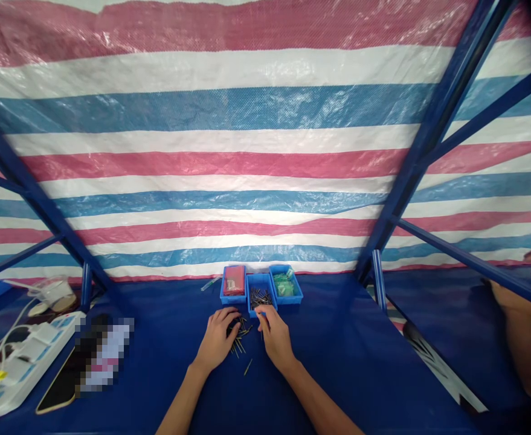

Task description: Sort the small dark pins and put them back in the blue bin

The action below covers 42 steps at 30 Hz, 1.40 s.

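Note:
My left hand (220, 335) rests palm down at the left of a loose pile of thin metal drill bits (238, 344), its fingers apart and touching the pile. My right hand (275, 335) is at the near edge of the middle blue bin (252, 290), with thumb and fingers pinched together. A slim dark piece, seemingly a drill bit, shows just below those fingertips. Many similar bits (260, 297) lie inside that bin. One single drill bit (247, 367) lies apart on the blue table, nearer to me than the pile.
Blue bins stand either side: one holds a red packet (234, 281), the other green packets (284, 285). A small clear tube (209, 283) lies left of them. Farther left are a phone (59, 380) and a power strip (34, 362). Blue posts flank the table; another person's arm (519, 332) is at right.

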Tool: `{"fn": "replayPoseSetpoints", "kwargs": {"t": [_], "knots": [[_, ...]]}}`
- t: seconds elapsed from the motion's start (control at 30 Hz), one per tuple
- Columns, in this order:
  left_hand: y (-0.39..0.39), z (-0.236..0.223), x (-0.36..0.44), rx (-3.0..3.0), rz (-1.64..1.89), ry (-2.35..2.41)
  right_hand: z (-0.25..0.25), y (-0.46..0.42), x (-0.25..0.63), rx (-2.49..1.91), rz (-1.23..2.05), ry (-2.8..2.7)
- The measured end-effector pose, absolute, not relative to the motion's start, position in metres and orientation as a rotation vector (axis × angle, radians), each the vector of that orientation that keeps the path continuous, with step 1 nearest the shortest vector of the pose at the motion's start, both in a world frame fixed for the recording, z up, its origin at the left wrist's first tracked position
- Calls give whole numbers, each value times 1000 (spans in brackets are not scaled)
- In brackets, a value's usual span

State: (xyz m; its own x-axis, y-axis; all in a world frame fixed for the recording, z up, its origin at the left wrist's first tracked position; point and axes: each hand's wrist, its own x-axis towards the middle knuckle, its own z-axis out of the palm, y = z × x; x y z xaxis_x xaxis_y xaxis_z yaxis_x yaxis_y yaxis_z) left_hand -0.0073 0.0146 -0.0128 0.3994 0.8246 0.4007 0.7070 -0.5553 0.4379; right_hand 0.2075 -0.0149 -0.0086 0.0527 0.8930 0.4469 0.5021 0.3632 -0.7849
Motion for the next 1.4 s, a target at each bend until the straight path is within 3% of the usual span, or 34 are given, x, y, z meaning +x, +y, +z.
{"fn": "replayPoseSetpoints", "kwargs": {"t": [0.73,1.4], "knots": [[14,-10,-7,2455,857,1362,-17,-12,206,-1319,229,-1670],[14,-10,-7,2471,898,1366,-7,-16,207,-1247,408,-1651]]}}
